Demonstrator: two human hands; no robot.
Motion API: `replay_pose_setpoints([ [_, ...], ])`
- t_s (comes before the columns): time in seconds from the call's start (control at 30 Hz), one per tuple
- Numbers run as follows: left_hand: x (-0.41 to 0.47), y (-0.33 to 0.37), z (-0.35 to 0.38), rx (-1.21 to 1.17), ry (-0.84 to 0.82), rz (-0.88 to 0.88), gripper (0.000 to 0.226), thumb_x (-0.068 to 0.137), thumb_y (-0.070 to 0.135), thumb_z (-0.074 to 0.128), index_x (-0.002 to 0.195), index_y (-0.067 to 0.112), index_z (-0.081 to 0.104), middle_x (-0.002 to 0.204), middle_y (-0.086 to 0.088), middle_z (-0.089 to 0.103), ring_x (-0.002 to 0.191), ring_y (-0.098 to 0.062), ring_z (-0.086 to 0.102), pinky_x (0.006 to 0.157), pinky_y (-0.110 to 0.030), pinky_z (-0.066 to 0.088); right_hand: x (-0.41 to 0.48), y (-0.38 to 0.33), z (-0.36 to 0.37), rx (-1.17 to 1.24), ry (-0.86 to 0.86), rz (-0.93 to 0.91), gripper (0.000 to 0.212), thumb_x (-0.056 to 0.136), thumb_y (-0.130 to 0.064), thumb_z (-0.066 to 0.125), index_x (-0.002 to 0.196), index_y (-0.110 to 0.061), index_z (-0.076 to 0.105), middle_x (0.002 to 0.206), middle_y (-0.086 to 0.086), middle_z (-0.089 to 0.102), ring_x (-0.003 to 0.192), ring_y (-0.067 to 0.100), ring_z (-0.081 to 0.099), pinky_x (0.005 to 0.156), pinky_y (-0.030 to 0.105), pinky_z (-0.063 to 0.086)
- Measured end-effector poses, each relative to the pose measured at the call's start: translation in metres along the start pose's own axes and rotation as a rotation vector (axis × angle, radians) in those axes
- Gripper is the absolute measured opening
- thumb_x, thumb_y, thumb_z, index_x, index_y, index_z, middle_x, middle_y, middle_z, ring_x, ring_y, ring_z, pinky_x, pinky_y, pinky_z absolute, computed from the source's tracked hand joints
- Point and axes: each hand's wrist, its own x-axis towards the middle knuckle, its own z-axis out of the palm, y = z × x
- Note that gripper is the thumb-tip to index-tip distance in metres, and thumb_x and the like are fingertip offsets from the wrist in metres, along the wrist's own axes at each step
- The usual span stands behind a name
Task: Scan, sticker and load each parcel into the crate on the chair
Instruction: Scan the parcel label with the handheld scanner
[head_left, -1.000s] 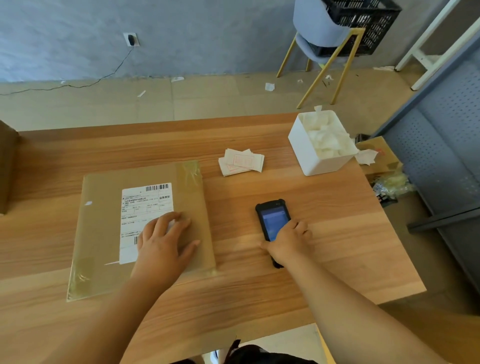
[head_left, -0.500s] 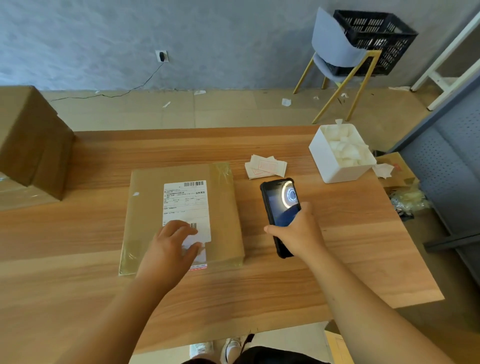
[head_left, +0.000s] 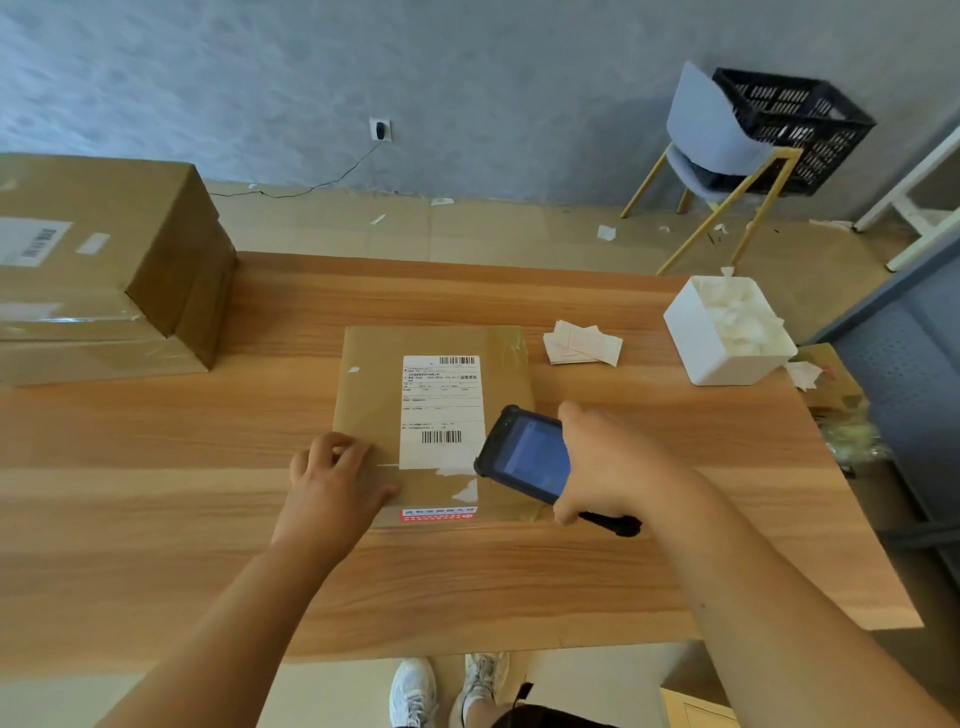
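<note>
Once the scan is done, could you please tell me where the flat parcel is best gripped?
Probably its near left corner, from the left, where the left hand rests. The flat parcel is thin, so pinch the edge, thumb on top; the scanner covers its right side.

table (head_left: 156, 499): light wood, long
parcel (head_left: 374, 395): flat, brown, label up, centre
boxes (head_left: 104, 270): stacked cardboard, far-left end
stickers (head_left: 582, 343): small loose pile right of parcel
white tub (head_left: 722, 358): right edge, crumpled paper inside
</note>
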Motion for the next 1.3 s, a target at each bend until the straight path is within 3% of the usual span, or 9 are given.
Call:
replay_pose_setpoints([
  [0.47,-0.003,-0.007,-0.002,-0.033,-0.040,0.046,0.060,0.082,0.040,0.067,0.133,0.015,0.049,0.132,-0.005,0.041,0.116,-0.031,0.035,0.103,-0.038,0.032,-0.011,-0.010,0.000,-0.138,-0.075,0.047,0.060,0.058,-0.034,0.082,0.093,-0.021,0.036,0.083,-0.003,0.048,0.068,0.014,0.048,0.052,0.031,0.039],
  [0.6,-0.002,-0.005,-0.004,-0.017,-0.061,0.047,0.058,0.084,0.042,0.063,0.133,0.016,0.047,0.134,-0.004,0.038,0.120,-0.029,0.031,0.102,-0.037,0.035,-0.012,-0.003,0.009,-0.008,-0.023,0.085,0.061,0.056,-0.038,0.082,0.092,-0.021,0.037,0.084,-0.003,0.050,0.068,0.013,0.051,0.051,0.029,0.040],
  [0.87,-0.001,0.014,-0.005,0.072,-0.089,0.174,0.043,0.086,0.036,0.060,0.124,0.016,0.054,0.130,-0.001,0.045,0.123,-0.026,0.035,0.093,-0.037,0.043,-0.008,0.033,0.052,0.376,0.135,0.325,0.071,0.052,-0.049,0.084,0.102,-0.018,0.045,0.109,-0.001,0.038,0.094,0.020,0.049,0.070,0.034,0.047],
  [1.13,0.019,0.066,0.013,0.197,-0.089,0.252,0.039,0.087,0.051,0.050,0.119,0.031,0.058,0.125,0.011,0.051,0.115,-0.017,0.047,0.093,-0.038,0.031,0.028,0.101,0.094,0.413,0.159,0.606,0.070,0.055,-0.048,0.083,0.106,-0.015,0.048,0.111,0.004,0.039,0.097,0.025,0.049,0.074,0.037,0.050],
  [1.3,0.040,0.101,0.026,0.165,-0.116,0.285,0.037,0.086,0.042,0.058,0.117,0.022,0.061,0.121,0.004,0.054,0.109,-0.023,0.050,0.084,-0.036,0.043,0.062,0.137,0.111,0.368,0.124,0.678,0.077,0.055,-0.060,0.078,0.114,-0.018,0.052,0.106,0.001,0.038,0.102,0.025,0.045,0.071,0.034,0.041],
])
